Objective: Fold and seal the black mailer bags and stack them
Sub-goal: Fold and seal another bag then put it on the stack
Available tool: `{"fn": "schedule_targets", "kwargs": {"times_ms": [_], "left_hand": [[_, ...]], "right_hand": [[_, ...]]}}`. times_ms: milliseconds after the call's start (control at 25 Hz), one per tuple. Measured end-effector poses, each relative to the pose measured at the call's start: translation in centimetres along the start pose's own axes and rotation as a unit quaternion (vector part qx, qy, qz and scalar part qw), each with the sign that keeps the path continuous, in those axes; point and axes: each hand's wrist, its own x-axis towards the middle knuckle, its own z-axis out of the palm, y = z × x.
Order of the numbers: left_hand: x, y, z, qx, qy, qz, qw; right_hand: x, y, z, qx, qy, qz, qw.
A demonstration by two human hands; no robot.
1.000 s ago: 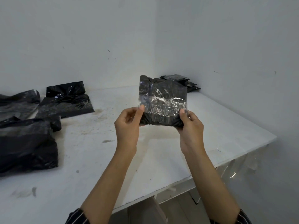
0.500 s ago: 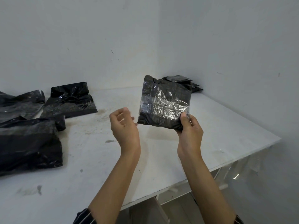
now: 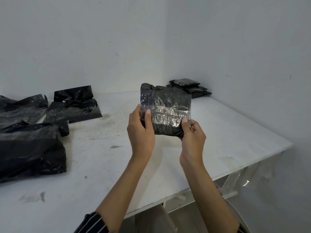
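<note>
I hold a folded black mailer bag (image 3: 165, 105) upright above the white table (image 3: 227, 128), with a shiny strip of clear tape across its front. My left hand (image 3: 140, 130) grips its left edge, thumb on the tape. My right hand (image 3: 193, 137) pinches its lower right corner. A small stack of folded, sealed black bags (image 3: 190, 87) lies in the far corner against the wall, partly hidden behind the held bag.
Several unfolded black mailer bags lie at the left: a large one (image 3: 30, 148) near the front, one (image 3: 74, 106) behind it, another (image 3: 18, 106) at the far left. The table's right edge (image 3: 252, 162) drops off, with clear plastic sheeting (image 3: 249, 179) below.
My left hand had let go of the bag half a second ago; it now grips the left edge again. The bag has tilted back to nearly upright.
</note>
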Motion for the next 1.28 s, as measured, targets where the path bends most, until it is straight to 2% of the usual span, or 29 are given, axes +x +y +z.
{"fn": "schedule_targets", "kwargs": {"times_ms": [120,160,240,320,400,440,480,520,560,600,640,680,760,840,960,1040,1160,1280], "left_hand": [[1.0,-0.7,-0.7,-0.12,-0.055,-0.103,0.986],[1.1,-1.3,-1.0,-0.13,-0.063,-0.132,0.981],[1.5,-2.5,-1.7,-0.076,-0.062,-0.169,0.981],[1.6,-3.5,-2.7,0.05,-0.1,-0.18,0.977],[1.0,-3.8,-3.6,0.246,-0.154,-0.151,0.945],[0.7,-3.7,-3.8,0.33,-0.155,-0.124,0.923],[0.3,-3.4,-4.0,0.38,-0.14,-0.083,0.911],[-0.1,-3.5,-3.8,0.394,-0.131,-0.025,0.909],[-0.5,-3.5,-3.6,0.377,-0.14,0.051,0.914],[-0.8,-3.6,-3.3,0.356,-0.183,0.122,0.908],[-1.1,-4.0,-2.9,0.348,-0.246,0.176,0.887],[-1.3,-4.3,-2.6,0.356,-0.309,0.2,0.859],[-1.5,-5.1,-2.3,0.405,-0.382,0.171,0.813],[-1.7,-5.2,-2.5,0.463,-0.36,0.151,0.795],[-2.5,-4.2,-2.7,0.524,-0.332,0.145,0.771],[-2.9,-4.0,-2.5,0.541,-0.309,0.119,0.773],[-2.0,-4.9,-2.8,0.527,-0.302,0.075,0.791],[0.3,-5.9,-3.3,0.5,-0.35,0.117,0.783]], "right_hand": [[0.3,0.5,-0.3,-0.051,-0.015,0.022,0.998],[0.3,0.6,-0.4,-0.084,-0.016,0.028,0.996],[0.7,0.9,-0.9,-0.18,-0.035,0.023,0.983],[1.1,1.3,-1.5,-0.325,-0.07,0.012,0.943],[1.1,1.9,-2.2,-0.521,-0.088,-0.027,0.848],[0.8,2.2,-2.5,-0.599,-0.077,-0.061,0.794],[0.3,2.4,-2.6,-0.634,-0.061,-0.112,0.763],[0.0,2.6,-2.7,-0.629,-0.057,-0.169,0.756],[-0.3,2.7,-2.6,-0.595,-0.08,-0.232,0.766],[-0.6,2.6,-2.4,-0.571,-0.129,-0.28,0.761],[-0.9,2.7,-2.3,-0.57,-0.19,-0.307,0.738],[-1.2,3.0,-2.3,-0.586,-0.247,-0.311,0.706],[-1.2,3.6,-2.7,-0.629,-0.309,-0.276,0.658],[-1.3,3.8,-2.9,-0.652,-0.269,-0.258,0.66],[-1.9,4.0,-2.5,-0.69,-0.185,-0.281,0.641],[-2.2,3.8,-2.3,-0.713,-0.148,-0.278,0.626],[-2.1,2.1,-1.8,-0.721,-0.131,-0.286,0.617],[1.0,-0.6,-1.7,-0.704,-0.166,-0.291,0.626]]}}
